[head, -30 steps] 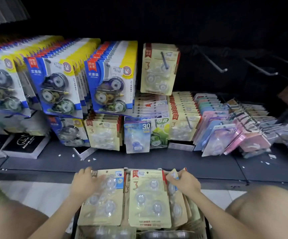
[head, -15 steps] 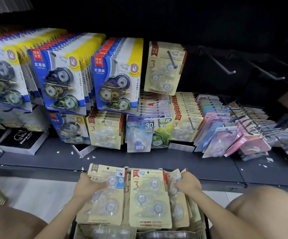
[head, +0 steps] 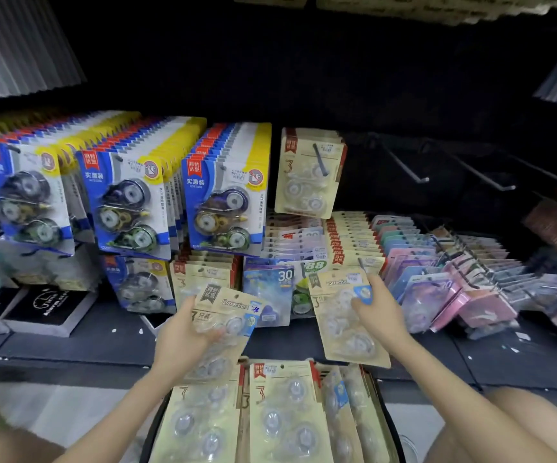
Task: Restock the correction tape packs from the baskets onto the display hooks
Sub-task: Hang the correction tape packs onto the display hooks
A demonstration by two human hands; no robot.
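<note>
My left hand [head: 183, 335] grips a beige correction tape pack [head: 227, 315], tilted, above the basket. My right hand [head: 375, 309] holds a second beige pack [head: 343, 325] upright by its right edge, in front of the lower row of hooks. The basket [head: 382, 416] below holds several more beige packs [head: 283, 412] lying flat. On an upper hook [head: 318, 158] hangs a small stack of the same beige packs [head: 308, 175]. Two bare hooks [head: 404, 167] [head: 485, 177] stick out to its right.
Blue and yellow tape packs [head: 217, 195] fill the upper hooks on the left. Pink and pastel packs [head: 454, 279] crowd the lower right hooks. Black boxes [head: 46, 305] lie on the dark shelf [head: 70, 342] at left. My knees flank the basket.
Both hands have lifted a pack each out of the basket and raised them toward the display. The camera has tilted up and moved closer to the shelf.
</note>
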